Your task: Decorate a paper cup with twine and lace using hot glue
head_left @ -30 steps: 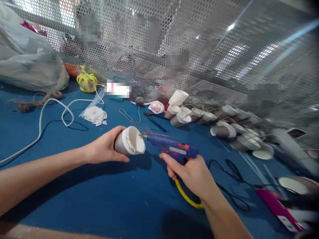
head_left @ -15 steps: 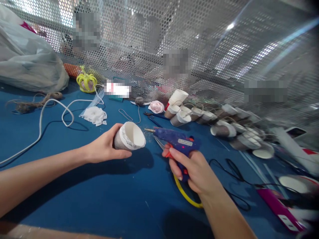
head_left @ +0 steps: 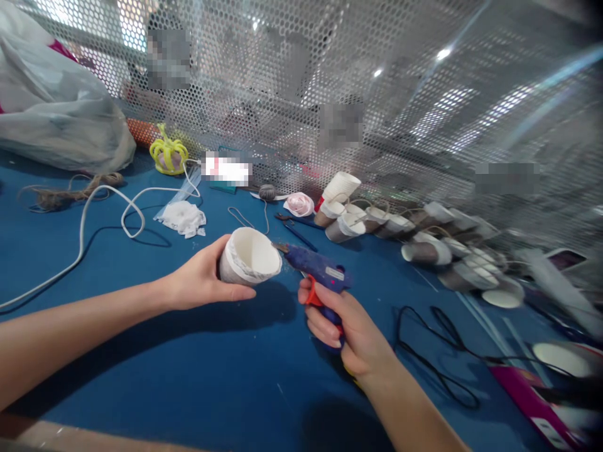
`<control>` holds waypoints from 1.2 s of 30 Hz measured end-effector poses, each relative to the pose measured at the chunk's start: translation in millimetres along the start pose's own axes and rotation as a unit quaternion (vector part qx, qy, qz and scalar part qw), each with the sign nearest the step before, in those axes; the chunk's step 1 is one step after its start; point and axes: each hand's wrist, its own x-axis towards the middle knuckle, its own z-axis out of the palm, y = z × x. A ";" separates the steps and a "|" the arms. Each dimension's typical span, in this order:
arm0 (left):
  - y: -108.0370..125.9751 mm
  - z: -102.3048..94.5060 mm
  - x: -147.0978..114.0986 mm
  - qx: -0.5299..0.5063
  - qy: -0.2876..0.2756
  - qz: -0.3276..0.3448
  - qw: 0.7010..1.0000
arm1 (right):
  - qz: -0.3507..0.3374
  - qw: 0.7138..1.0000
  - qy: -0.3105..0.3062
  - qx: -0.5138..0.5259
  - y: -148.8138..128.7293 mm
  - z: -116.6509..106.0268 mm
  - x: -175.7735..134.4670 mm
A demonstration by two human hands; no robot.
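Note:
My left hand (head_left: 200, 280) grips a white paper cup (head_left: 247, 258) wrapped in grey twine, tipped on its side with the mouth facing right and up. My right hand (head_left: 346, 326) holds a blue glue gun (head_left: 316, 270) by the handle, with fingers on its orange trigger. The gun's metal nozzle touches the cup's rim on the right side. Both hands hover just above the blue table (head_left: 188, 376).
Several twine-wrapped cups (head_left: 424, 235) lie in a row at the right. A white cable (head_left: 94, 210), white fabric flower (head_left: 183, 218), pink flower (head_left: 299, 203), yellow crown (head_left: 168, 154), twine (head_left: 61, 194) and plastic bag (head_left: 56, 113) lie left. Black cord (head_left: 438, 351) runs right. Perforated metal screen (head_left: 377, 94) behind.
The glue gun pulled away from the cup half a second ago, then came back left, so its nozzle again meets the rim. The cup tilted slightly upward.

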 end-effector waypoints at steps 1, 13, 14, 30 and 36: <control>-0.4 0.1 -0.2 0.001 0.001 0.000 1.000 | -0.003 1.000 0.000 -0.007 0.9 0.2 0.0; -2.3 -1.1 1.2 0.054 0.018 -0.018 0.998 | -0.123 0.920 0.092 -0.360 -3.1 8.1 -10.8; -2.8 -1.0 1.6 0.058 0.018 -0.021 0.998 | -0.124 0.909 0.094 -0.387 -3.8 7.0 -10.7; -4.5 -3.1 0.4 0.163 0.006 0.003 0.987 | -0.103 0.884 0.076 -0.450 -16.9 -3.0 -10.0; -6.8 -3.5 0.9 0.172 0.008 0.010 0.985 | -0.089 0.888 0.033 -0.450 -19.3 -4.0 -10.2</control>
